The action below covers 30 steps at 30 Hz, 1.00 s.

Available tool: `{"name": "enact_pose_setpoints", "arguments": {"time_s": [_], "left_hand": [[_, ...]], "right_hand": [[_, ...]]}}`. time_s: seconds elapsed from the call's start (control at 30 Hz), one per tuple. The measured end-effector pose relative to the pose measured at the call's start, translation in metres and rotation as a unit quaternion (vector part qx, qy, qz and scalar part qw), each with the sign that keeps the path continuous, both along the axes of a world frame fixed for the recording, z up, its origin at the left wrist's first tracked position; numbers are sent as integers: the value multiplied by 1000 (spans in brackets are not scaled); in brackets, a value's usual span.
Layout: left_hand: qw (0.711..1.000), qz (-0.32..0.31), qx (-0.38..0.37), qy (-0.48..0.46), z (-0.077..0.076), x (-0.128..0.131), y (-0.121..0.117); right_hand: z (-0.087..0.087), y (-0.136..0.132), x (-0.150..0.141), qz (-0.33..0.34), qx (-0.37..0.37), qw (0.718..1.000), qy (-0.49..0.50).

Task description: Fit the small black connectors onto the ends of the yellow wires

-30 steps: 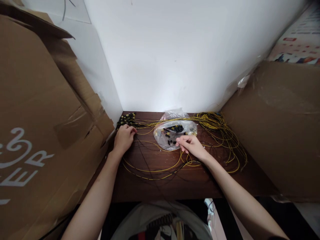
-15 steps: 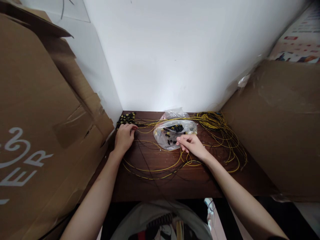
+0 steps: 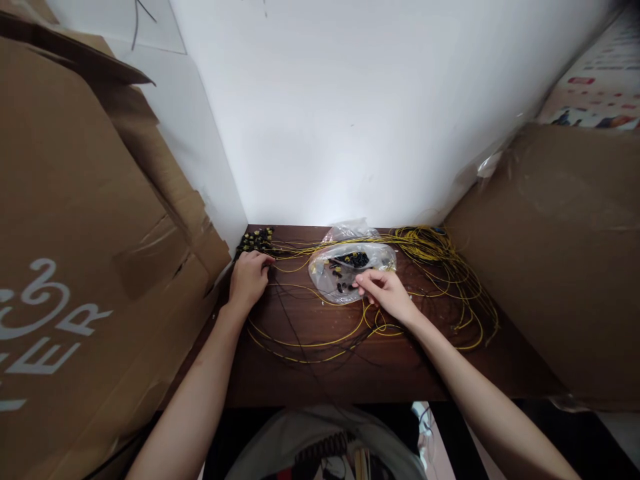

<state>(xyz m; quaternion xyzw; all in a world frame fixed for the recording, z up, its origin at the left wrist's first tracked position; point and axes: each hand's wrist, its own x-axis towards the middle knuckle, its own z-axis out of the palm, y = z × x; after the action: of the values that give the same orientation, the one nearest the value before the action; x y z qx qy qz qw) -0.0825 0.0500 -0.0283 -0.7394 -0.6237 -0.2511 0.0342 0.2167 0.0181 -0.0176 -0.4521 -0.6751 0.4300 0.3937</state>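
On a dark wooden table [image 3: 380,373] lie loops of thin yellow and black wires [image 3: 310,340]. My left hand [image 3: 249,279] rests at the table's left side with its fingers curled down on the wires, just in front of a cluster of small black and yellow connectors [image 3: 255,239]. My right hand [image 3: 386,292] is at the near edge of a clear plastic bag [image 3: 345,267] of small black parts, its fingertips pinched together; whether something is between them is too small to make out.
A large cardboard box [image 3: 75,267] with white lettering stands along the left. Another cardboard box [image 3: 555,253] closes off the right. A white wall [image 3: 340,120] backs the table. A bundle of yellow wires [image 3: 435,250] is piled at the back right.
Both hands stay almost in place. The left hand's fingers shifted slightly on the wires; the view moved a little.
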Motion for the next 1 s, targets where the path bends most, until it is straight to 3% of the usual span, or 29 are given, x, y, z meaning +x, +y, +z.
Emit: {"name": "enact_pose_setpoints", "arguments": {"time_s": [0.13, 0.27, 0.4, 0.5, 0.6, 0.73, 0.83, 1.0], "left_hand": [[1000, 2, 1, 1, 2, 1, -1], [1000, 10, 3, 4, 2, 0, -2], [1000, 4, 3, 3, 1, -2, -2], [1000, 7, 0, 0, 1, -3, -1], [1000, 11, -2, -6, -1, -4, 0], [1000, 9, -2, -9, -2, -4, 0], [1000, 10, 2, -3, -2, -4, 0], [1000, 10, 0, -5, -3, -3, 1]], "right_hand": [[9, -3, 1, -85, 140, 986, -18], [35, -18, 3, -165, 215, 961, 57], [71, -42, 5, -234, 346, 901, 115], [87, -54, 4, -275, 426, 853, 124], [83, -50, -2, -215, 426, 877, 57], [58, -27, -24, -5, 402, 905, -143], [37, -11, -44, 119, 405, 870, -254], [11, -4, -61, 189, 392, 851, -293]]}}
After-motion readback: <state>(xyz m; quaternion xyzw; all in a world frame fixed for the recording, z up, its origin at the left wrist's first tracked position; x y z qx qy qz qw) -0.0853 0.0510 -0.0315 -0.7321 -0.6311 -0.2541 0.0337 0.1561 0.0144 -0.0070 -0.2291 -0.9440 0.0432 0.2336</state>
